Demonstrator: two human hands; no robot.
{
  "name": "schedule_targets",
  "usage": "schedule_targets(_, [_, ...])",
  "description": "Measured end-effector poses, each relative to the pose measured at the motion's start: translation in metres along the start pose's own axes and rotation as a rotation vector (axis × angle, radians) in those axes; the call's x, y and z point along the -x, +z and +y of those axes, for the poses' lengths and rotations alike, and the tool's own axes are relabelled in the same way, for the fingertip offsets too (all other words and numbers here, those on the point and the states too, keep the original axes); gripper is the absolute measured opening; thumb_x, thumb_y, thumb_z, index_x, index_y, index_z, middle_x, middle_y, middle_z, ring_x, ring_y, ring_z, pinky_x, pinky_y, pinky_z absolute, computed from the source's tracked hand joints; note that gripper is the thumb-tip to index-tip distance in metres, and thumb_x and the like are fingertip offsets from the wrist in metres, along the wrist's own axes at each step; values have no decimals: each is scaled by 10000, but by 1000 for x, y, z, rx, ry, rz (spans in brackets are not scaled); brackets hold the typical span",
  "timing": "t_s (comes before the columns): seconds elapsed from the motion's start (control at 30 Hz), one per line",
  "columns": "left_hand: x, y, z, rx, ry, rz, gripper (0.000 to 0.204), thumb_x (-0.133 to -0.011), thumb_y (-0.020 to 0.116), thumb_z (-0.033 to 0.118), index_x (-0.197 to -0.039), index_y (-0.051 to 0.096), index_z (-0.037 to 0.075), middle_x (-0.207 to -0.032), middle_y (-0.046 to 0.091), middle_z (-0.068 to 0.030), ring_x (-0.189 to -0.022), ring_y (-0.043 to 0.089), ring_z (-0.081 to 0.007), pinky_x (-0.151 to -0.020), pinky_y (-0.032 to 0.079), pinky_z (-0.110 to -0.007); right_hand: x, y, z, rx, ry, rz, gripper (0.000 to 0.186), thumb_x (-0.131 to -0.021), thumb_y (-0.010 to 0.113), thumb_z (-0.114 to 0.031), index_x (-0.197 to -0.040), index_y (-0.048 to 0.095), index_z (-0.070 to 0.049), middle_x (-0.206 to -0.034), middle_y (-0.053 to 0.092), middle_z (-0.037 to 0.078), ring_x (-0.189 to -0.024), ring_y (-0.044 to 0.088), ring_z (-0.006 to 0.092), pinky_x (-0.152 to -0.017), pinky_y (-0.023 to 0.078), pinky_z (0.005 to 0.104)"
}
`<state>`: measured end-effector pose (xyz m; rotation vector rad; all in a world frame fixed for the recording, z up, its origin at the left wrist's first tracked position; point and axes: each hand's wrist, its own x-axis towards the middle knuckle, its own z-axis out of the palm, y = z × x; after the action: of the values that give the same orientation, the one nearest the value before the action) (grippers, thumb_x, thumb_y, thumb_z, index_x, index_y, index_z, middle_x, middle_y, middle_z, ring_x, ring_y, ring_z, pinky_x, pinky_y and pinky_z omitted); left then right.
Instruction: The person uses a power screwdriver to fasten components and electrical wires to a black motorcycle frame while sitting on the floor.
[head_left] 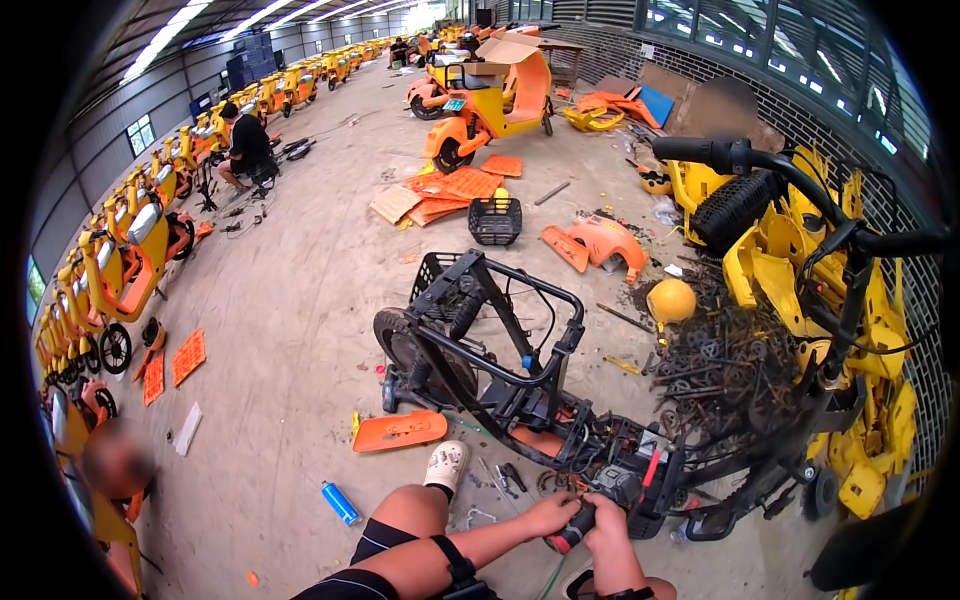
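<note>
A stripped black scooter frame (490,395) lies in front of me, its rear wheel (405,345) at the far left end. Both my hands hold a cordless power drill (617,484) with a grey body and a red-and-black base. My left hand (550,513) is closed at the handle from the left. My right hand (606,516) wraps it from the right. The drill's head points into the frame's lower section, close to a red strip (652,466); its tip is hidden. Pliers (513,476) and other small hand tools lie on the floor beside my left shoe (447,466).
A blue can (341,503) and an orange panel (400,431) lie at left. On the right are a heap of dark metal parts (715,370), a yellow helmet (671,300), yellow body panels (765,265) and handlebars (790,170). A seated person (248,145) works farther off beside rows of scooters.
</note>
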<state>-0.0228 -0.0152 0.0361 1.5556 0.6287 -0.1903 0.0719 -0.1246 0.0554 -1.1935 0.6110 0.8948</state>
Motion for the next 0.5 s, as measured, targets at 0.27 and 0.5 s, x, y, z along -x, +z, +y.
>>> schedule_targets(0.27, [-7,11,-10,-56,-26,12,619,-961,544,462,-1362,560,-10,-1193,674,-270,-1106,666,-396,-947,511,-422,-16,-7,10,-19,-24,68,147,-865,647,-30,-999,669,26,-930,689,126,-830,687,284,-779,576,424])
schedule_targets(0.5, [-3,12,-14,-71,30,-9,568,-968,519,431,-1339,585,5,-1203,664,-285,-1123,652,-417,-979,495,-433,-12,-14,15,-1,3,74,136,-871,642,-35,-985,681,28,-935,695,123,-825,685,279,-781,575,421])
